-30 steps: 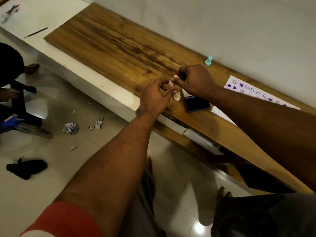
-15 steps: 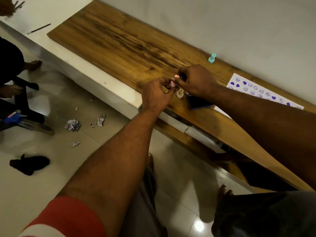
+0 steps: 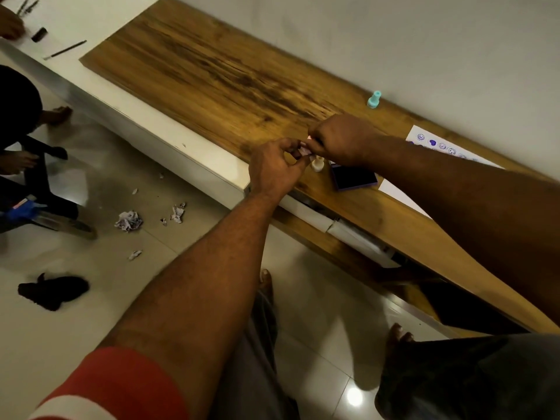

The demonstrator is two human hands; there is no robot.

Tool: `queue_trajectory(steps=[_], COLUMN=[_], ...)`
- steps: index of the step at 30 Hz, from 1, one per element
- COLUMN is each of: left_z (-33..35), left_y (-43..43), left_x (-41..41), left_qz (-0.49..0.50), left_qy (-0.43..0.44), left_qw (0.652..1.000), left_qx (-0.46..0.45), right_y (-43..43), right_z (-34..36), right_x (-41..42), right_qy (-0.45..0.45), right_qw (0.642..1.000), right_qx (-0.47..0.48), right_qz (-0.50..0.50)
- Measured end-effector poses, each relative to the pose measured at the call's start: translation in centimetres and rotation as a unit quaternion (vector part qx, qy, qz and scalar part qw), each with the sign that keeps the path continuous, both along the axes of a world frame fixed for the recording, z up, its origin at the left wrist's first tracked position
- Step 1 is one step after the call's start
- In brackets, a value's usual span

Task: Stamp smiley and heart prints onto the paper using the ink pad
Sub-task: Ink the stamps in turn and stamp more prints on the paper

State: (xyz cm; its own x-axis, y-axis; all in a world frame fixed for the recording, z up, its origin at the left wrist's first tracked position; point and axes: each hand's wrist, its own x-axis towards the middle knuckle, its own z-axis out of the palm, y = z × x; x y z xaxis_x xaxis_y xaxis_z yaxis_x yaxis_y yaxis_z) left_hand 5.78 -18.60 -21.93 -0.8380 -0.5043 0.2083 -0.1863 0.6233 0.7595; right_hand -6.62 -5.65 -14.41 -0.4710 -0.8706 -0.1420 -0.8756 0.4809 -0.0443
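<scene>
My left hand (image 3: pixel 274 169) and my right hand (image 3: pixel 339 139) meet over the wooden board, both pinching a small pink stamp (image 3: pixel 304 150) between their fingertips. Just below them a cream stamp (image 3: pixel 317 164) stands upright on the board. The open ink pad (image 3: pixel 354 177), dark with a purple rim, lies to the right of it. The white paper (image 3: pixel 424 137) with purple smiley and heart prints lies at the right, mostly hidden by my right forearm. A teal stamp (image 3: pixel 374 100) stands near the wall.
The wooden board (image 3: pixel 212 74) rests on a white ledge (image 3: pixel 145 119). Crumpled paper scraps (image 3: pixel 128 221) and a black cloth (image 3: pixel 53 291) lie on the tiled floor. Another person's legs (image 3: pixel 18 131) are at the left, a pencil (image 3: pixel 65 50) on the far ledge.
Both hands stay together on the pink stamp with only small finger shifts. The camera has tilted slightly, so the scene sits a little differently in view.
</scene>
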Motion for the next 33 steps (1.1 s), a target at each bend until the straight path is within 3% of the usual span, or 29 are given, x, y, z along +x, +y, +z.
queue_trajectory(steps=[5,11,15,27,33], left_z=[-0.6,-2.0,-2.2,-1.2,2.2], left_y=[-0.1,-0.4,-0.1,0.0,1.8], left_x=[0.3,0.9,0.9,0.8,0.2], left_qz=[-0.016,-0.006,0.002,-0.017,-0.040], left_qy=[-0.026,-0.097,-0.109,-0.144,-0.037], left_qw=[1.000,0.995,0.994,0.989,0.992], left_qx=[0.007,-0.008,-0.006,0.000,-0.115], right_y=[1.4,5.6,8.5,13.0,15.3], right_z=[-0.4,-1.3,-2.0,-3.6,-4.6], right_x=[-0.6,-0.6,-0.5,0.1,1.1], right_qy=[0.047,0.022,-0.015,0.011,0.025], right_qw=[0.997,0.987,0.989,0.989,0.974], right_qx=[-0.014,-0.149,-0.121,-0.094,-0.102], right_qz=[0.057,-0.060,-0.086,-0.117,-0.200])
